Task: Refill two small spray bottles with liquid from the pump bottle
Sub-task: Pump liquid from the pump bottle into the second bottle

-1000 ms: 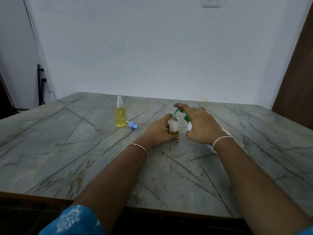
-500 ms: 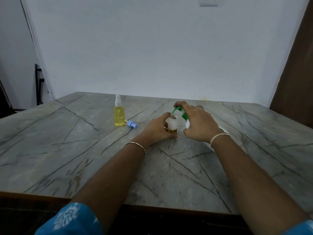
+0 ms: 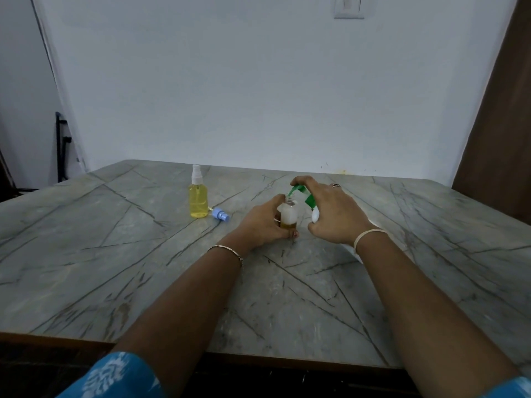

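While fingers of left hand [image 3: 263, 224] wrap frosted bottle [image 3: 288, 216] | right hand [image 3: 333, 215] grips pump bottle [image 3: 311, 201] (green spout)

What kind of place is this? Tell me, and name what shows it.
Probably a plain indoor room, perhaps a home: a veined stone table before a bare white wall with a switch plate.

Capped bottle [image 3: 198, 198] — left of open bottle [image 3: 288, 215]

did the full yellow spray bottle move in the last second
No. The yellow spray bottle keeps its spot against the marble table's dark veins, beside the blue spray cap.
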Motion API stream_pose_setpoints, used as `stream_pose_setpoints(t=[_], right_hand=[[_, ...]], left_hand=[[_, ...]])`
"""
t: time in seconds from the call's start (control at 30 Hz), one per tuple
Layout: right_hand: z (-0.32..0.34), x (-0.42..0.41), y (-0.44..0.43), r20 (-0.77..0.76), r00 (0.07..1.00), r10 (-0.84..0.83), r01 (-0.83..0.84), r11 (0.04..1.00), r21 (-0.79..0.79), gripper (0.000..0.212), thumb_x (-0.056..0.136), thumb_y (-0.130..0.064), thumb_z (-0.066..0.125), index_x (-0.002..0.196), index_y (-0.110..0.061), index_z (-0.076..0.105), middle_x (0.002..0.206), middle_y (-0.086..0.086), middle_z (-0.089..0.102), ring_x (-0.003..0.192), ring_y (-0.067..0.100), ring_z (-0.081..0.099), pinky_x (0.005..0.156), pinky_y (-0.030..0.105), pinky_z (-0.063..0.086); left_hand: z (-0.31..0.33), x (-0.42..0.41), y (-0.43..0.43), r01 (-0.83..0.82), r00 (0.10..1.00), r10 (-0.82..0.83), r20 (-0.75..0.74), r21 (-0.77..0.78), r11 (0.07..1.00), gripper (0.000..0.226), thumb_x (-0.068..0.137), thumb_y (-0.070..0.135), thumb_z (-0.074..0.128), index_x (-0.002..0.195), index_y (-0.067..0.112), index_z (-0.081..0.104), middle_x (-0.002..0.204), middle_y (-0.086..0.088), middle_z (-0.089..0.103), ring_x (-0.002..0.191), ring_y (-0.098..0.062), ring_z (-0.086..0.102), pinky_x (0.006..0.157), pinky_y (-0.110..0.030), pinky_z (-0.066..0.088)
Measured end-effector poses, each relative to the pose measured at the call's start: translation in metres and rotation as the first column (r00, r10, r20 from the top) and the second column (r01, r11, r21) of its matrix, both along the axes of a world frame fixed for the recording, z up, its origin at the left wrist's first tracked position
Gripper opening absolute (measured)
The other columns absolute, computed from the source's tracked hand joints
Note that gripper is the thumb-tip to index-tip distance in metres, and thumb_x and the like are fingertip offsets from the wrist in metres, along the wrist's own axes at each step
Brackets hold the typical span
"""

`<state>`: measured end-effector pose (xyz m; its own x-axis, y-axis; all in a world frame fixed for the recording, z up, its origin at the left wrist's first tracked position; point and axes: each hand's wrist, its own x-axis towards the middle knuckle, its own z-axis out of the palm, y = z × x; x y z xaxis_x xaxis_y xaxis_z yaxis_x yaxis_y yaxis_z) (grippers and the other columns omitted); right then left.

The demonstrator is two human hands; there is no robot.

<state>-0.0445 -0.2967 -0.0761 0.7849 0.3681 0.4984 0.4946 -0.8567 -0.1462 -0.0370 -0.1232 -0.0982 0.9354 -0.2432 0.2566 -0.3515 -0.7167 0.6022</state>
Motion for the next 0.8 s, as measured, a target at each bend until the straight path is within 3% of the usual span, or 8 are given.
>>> stream_pose_setpoints(t=[0.13,0.23,0.4,0.53,0.67,0.8], right_hand=[[-0.0011,0.0016,-0.0006,-0.007,1.0,-0.002,0.002,0.999,-0.044,0.1,0.068,-0.02,0.066,0.141,-0.057,0.008,0.095,0.004,0.058,0.09,0.027,0.052,0.075,0.043,0.052],[-0.0001,0.0014,-0.0009,-0.014,1.0,-0.008,0.007,0.999,-0.038,0.086,0.069,-0.017,0.065,0.134,-0.05,0.021,0.095,0.002,0.057,0.092,0.027,0.052,0.076,0.043,0.052],[0.0018,0.0011,0.0019,-0.001,1.0,-0.002,0.002,1.0,-0.02,0.073,0.067,-0.014,0.064,0.125,-0.041,0.028,0.111,0.002,0.06,0.095,0.027,0.051,0.08,0.046,0.052],[0.0017,-0.0002,0.0015,0.029,0.999,-0.016,0.017,0.999,-0.047,0.074,0.07,-0.015,0.064,0.13,-0.04,0.029,0.105,0.002,0.058,0.096,0.027,0.049,0.08,0.043,0.051],[0.0019,-0.0019,-0.0016,0.038,0.999,-0.007,0.011,0.995,-0.104,0.088,0.074,-0.016,0.063,0.144,-0.048,0.02,0.087,-0.001,0.047,0.092,0.026,0.047,0.076,0.04,0.05],[0.002,-0.0017,-0.0009,0.035,0.999,-0.022,0.026,0.993,-0.118,0.08,0.075,-0.019,0.063,0.142,-0.045,0.026,0.092,0.0,0.049,0.097,0.027,0.048,0.08,0.042,0.05]], left_hand=[[0.0024,-0.0041,0.0004,0.022,1.0,-0.022,0.005,-0.018,1.0,0.089,0.072,0.035,0.08,0.143,0.02,0.03,0.13,-0.008,0.058,0.11,-0.023,0.059,0.095,-0.031,0.044],[0.0019,-0.0024,-0.0004,0.007,1.0,-0.007,0.017,0.006,1.0,0.088,0.073,0.036,0.079,0.144,0.02,0.029,0.128,-0.008,0.059,0.109,-0.023,0.06,0.093,-0.03,0.044],[0.0012,0.0001,-0.0008,-0.009,1.0,0.008,0.018,0.024,1.0,0.088,0.072,0.037,0.079,0.144,0.021,0.031,0.125,-0.008,0.06,0.107,-0.022,0.06,0.096,-0.034,0.047],[0.0017,-0.0006,-0.0006,-0.003,1.0,0.002,0.029,0.022,1.0,0.081,0.073,0.036,0.079,0.14,0.022,0.035,0.123,-0.008,0.062,0.106,-0.022,0.06,0.092,-0.03,0.045],[0.0035,-0.0028,-0.0005,-0.012,1.0,0.012,0.023,0.021,1.0,0.084,0.074,0.035,0.078,0.143,0.02,0.032,0.128,-0.009,0.058,0.11,-0.023,0.058,0.089,-0.025,0.039],[0.0048,-0.005,-0.0014,-0.015,1.0,0.013,0.027,0.04,0.999,0.083,0.075,0.036,0.077,0.143,0.02,0.032,0.128,-0.009,0.058,0.111,-0.023,0.058,0.09,-0.026,0.041]])
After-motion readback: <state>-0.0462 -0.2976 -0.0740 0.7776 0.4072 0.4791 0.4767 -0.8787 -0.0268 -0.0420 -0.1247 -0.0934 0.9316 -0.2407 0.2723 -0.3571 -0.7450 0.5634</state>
